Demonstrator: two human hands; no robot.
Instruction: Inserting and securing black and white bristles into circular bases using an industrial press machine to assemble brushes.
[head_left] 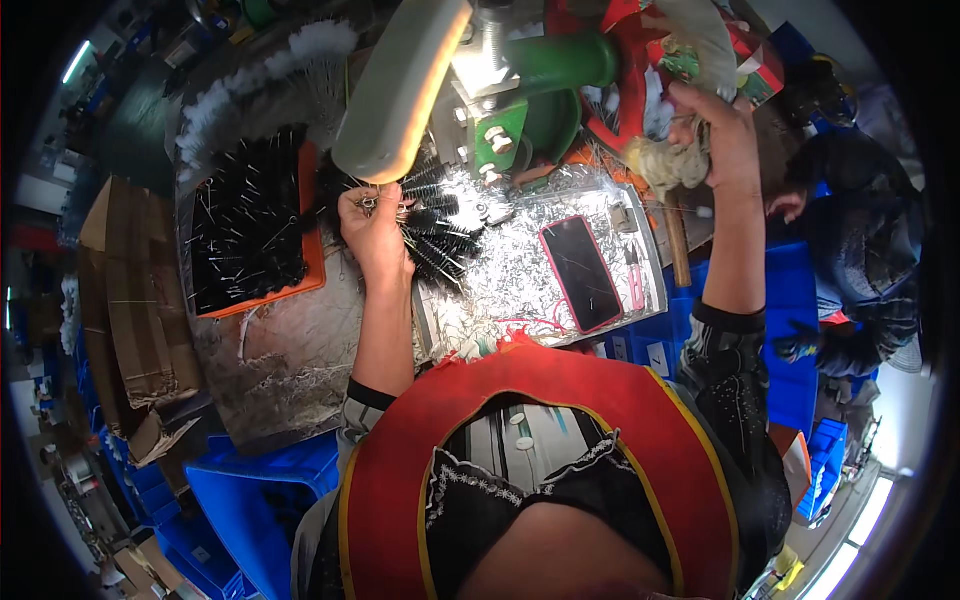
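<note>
"Where do the black brushes (435,240) lie?"

"Left of the phone (582,274) and a little farther from the person, up against the left hand (380,237). That hand is much the nearer one."

"And the right hand (718,132)?"

"Off to the right of the phone and well beyond it, by a cream-coloured bundle (668,165). The brushes are well to its left, across the phone's far side."

"What is each hand doing?"

"The left one has its fingers and thumb closed on the wire ends (368,204) of some brushes; I can't count how many. The right one has bent fingers near the bundle, but I can't tell whether it grips anything."

"Which way do the brushes point?"

"Their bristly ends fan out from the left hand to the phone's side. The upper ones run roughly crosswise, and the lower ones slant down toward the person, left of the phone."

"Any others about?"

"More brushes (250,220) fill an orange tray (316,255), farther left of the phone, past the left hand."
</note>
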